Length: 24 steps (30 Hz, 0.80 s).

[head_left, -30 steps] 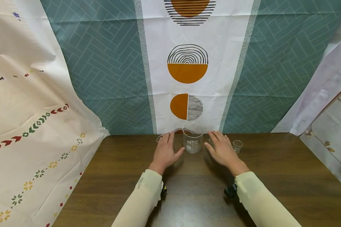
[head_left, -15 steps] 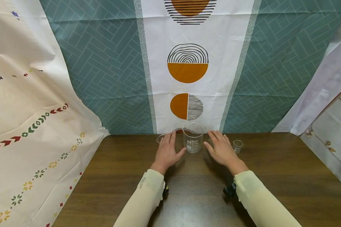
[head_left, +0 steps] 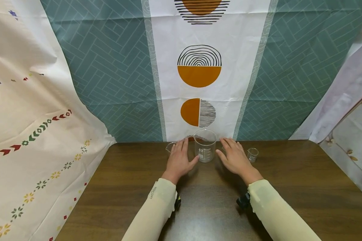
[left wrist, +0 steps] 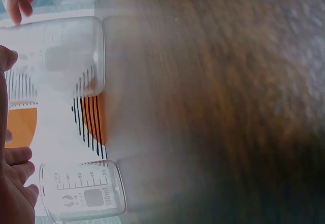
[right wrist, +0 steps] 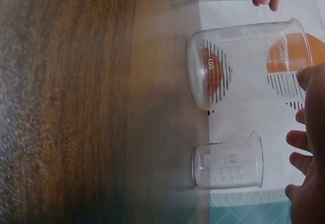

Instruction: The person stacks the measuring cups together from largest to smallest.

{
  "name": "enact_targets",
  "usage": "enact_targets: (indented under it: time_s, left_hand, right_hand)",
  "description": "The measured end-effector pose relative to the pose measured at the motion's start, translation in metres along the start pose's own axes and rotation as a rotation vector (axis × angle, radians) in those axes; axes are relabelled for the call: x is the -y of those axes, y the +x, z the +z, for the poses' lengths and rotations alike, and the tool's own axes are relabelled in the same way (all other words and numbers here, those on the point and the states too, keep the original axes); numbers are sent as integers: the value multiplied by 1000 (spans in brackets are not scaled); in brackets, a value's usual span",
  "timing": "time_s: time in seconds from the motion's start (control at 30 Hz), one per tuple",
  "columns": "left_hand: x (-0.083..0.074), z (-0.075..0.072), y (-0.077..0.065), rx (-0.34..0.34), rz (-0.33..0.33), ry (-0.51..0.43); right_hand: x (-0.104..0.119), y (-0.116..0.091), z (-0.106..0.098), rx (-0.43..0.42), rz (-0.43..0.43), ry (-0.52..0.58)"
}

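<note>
Pale yel. slvs [head_left: 277, 211], dk lettering [head_left: 153, 192] on L cuff [head_left: 166, 195]; blk wrist units [head_left: 243, 201].

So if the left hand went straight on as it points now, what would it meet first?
Probably the small beaker partly hidden behind the left hand. Depth is unclear, so it might clear the rim and meet the hanging cloth instead.

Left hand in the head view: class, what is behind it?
A beaker shows part of its rim beyond the left hand; the hand hides the rest, so its markings cannot be read there.
</note>
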<state>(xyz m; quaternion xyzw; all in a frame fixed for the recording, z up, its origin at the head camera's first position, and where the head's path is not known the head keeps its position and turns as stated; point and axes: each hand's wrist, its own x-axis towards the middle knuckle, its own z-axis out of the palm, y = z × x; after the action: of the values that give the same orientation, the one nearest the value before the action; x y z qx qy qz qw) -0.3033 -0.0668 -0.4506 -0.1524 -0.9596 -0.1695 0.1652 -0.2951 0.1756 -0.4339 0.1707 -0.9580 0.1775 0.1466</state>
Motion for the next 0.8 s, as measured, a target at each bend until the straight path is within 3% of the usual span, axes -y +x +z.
enact_targets:
  time_s: [0.3,0.8]
  left_hand:
    - [-5,0,4,-1,27,-1]
    - [-9,4,6,20,12,-28]
  right_hand:
    - [0,2,0,8,4,15]
    - [-2,4,2,29,8,0]
